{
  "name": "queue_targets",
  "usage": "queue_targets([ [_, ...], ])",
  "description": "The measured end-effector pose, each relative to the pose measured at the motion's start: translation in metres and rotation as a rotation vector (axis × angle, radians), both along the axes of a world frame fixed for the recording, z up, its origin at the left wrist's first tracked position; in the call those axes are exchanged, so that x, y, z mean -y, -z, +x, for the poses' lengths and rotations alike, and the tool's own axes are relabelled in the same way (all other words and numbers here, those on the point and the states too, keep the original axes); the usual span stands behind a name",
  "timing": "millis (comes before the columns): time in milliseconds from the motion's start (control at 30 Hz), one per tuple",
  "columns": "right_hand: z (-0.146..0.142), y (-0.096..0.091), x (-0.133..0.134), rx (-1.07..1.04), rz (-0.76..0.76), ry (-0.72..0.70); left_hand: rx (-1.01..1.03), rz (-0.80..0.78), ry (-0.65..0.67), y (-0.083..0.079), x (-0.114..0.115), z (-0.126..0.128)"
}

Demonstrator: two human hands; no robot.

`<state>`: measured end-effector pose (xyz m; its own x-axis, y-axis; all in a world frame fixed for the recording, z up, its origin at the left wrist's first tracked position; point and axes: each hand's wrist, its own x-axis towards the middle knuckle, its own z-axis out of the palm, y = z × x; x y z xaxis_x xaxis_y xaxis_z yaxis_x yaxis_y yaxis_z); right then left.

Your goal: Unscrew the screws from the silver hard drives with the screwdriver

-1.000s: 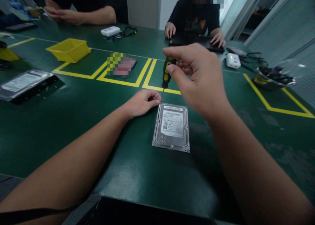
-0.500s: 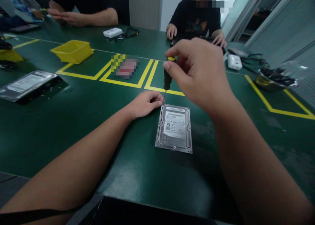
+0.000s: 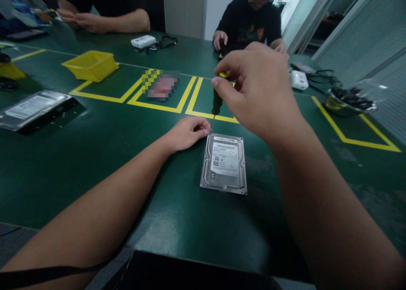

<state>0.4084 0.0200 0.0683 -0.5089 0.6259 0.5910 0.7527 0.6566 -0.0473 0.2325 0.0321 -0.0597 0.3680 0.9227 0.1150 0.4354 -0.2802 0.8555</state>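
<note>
A silver hard drive [image 3: 225, 163] lies flat on the green table [image 3: 95, 154], label up. My right hand [image 3: 256, 91] is closed around the top of a black and yellow screwdriver [image 3: 217, 99], held upright with its tip at the drive's far left corner. My left hand [image 3: 187, 132] rests on the table beside that corner, fingers pinched together by the screwdriver's tip; what they pinch is too small to make out.
A yellow bin [image 3: 90, 64] stands at the back left inside yellow tape lines. Another hard drive [image 3: 33, 106] lies at the far left. White adapters [image 3: 299, 79], cables and a bowl [image 3: 352, 100] sit at the right. Two other people's hands [image 3: 220, 39] rest across the table.
My right hand has shifted slightly up and over the screwdriver's handle, covering more of it. My left hand and the hard drive stay in place.
</note>
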Motion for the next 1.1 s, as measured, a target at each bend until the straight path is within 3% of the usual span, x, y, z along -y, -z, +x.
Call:
queue_targets([
  [233,0.012,-0.011,0.002,-0.101,-0.188,-0.2,0.007,-0.018,0.001,-0.002,0.001,0.0],
  [467,0.014,-0.01,-0.002,-0.211,-0.353,-0.249,0.023,-0.007,0.02,0.001,-0.001,-0.001],
  [733,0.022,-0.012,-0.002,-0.22,-0.324,-0.306,0.011,-0.012,0.012,0.0,0.0,-0.002],
  [933,0.028,-0.011,-0.011,-0.214,-0.368,-0.287,0.004,-0.013,0.008,-0.001,0.0,-0.002],
  [1100,0.029,-0.014,-0.008,-0.143,-0.311,-0.266,-0.011,-0.018,-0.002,-0.001,0.001,-0.002],
])
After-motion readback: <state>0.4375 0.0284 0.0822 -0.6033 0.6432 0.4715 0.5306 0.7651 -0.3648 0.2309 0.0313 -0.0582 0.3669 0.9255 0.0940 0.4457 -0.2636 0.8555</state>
